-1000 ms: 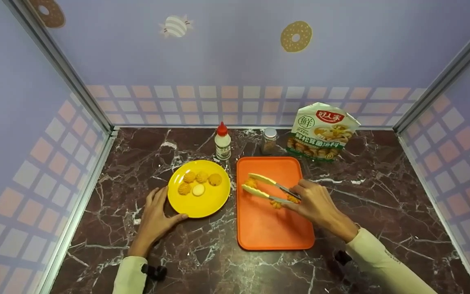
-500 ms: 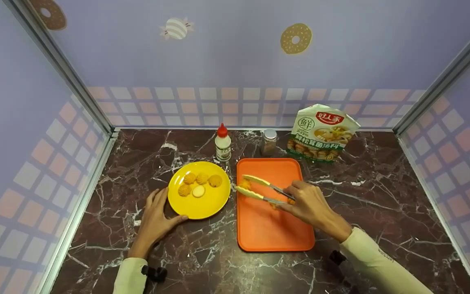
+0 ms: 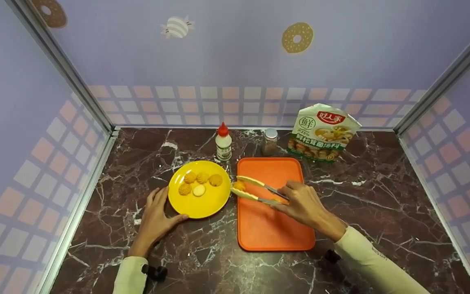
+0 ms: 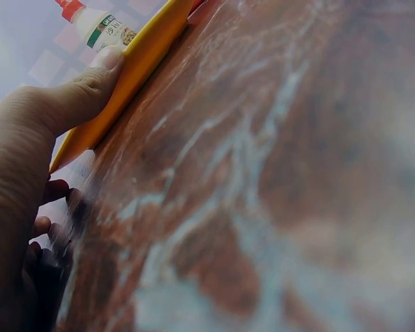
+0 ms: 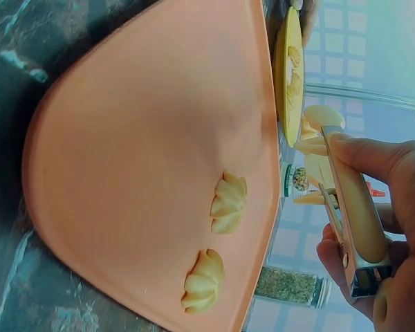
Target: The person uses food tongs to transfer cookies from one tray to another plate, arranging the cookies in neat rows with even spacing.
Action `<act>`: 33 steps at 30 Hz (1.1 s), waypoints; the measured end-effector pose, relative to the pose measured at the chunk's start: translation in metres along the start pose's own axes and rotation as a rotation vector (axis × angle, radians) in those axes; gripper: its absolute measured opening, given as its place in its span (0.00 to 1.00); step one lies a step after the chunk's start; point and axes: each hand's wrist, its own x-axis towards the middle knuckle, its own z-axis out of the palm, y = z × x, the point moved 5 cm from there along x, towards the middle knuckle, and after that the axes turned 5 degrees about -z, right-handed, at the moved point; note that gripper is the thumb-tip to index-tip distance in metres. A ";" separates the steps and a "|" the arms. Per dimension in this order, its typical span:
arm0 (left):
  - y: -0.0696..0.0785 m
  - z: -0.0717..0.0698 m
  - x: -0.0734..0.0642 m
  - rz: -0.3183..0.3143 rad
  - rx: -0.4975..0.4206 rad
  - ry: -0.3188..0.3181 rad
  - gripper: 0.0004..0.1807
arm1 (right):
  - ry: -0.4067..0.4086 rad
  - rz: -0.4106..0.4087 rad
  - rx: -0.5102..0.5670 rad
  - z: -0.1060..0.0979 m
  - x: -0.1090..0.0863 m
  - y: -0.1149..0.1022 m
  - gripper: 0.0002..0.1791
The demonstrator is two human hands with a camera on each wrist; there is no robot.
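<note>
My right hand (image 3: 306, 206) grips a pair of tongs (image 3: 251, 181) with pale yellow tips. A ridged golden cookie (image 3: 239, 185) sits between those tips, above the left edge of the orange tray (image 3: 276, 232). Two more cookies (image 5: 228, 202) lie on the tray in the right wrist view; from the head they are mostly hidden by hand and tongs. My left hand (image 3: 155, 216) holds the near-left rim of the yellow plate (image 3: 202, 208), its thumb (image 4: 90, 86) lying on the edge. Several cookies (image 3: 202, 177) and one paler round piece (image 3: 198, 190) are on the plate.
Behind the plate stands a squeeze bottle (image 3: 223, 145) with a red cap. A spice jar (image 3: 269, 143) and a green-and-white food pouch (image 3: 322, 132) stand behind the tray. Patterned walls enclose the dark marbled table (image 3: 202, 265) at the back and both sides.
My right hand has moved left with the tongs, carrying the cookie from over the tray to its left edge near the plate. The left hand and plate have stayed put.
</note>
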 end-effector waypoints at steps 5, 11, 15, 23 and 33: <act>0.002 0.000 0.001 -0.008 0.000 -0.005 0.67 | -0.008 0.009 0.006 0.003 0.002 -0.002 0.22; 0.002 0.000 0.002 -0.011 0.007 -0.004 0.67 | 0.001 -0.003 0.012 0.007 0.006 -0.004 0.22; 0.002 0.000 0.003 -0.008 0.017 -0.005 0.67 | -0.006 -0.005 0.022 0.010 0.007 -0.006 0.22; 0.000 0.000 0.002 -0.015 0.022 -0.011 0.68 | -0.034 0.006 0.016 0.017 0.009 -0.010 0.20; 0.000 0.000 0.000 -0.010 0.018 0.000 0.67 | -0.060 0.024 0.031 0.025 0.014 -0.014 0.21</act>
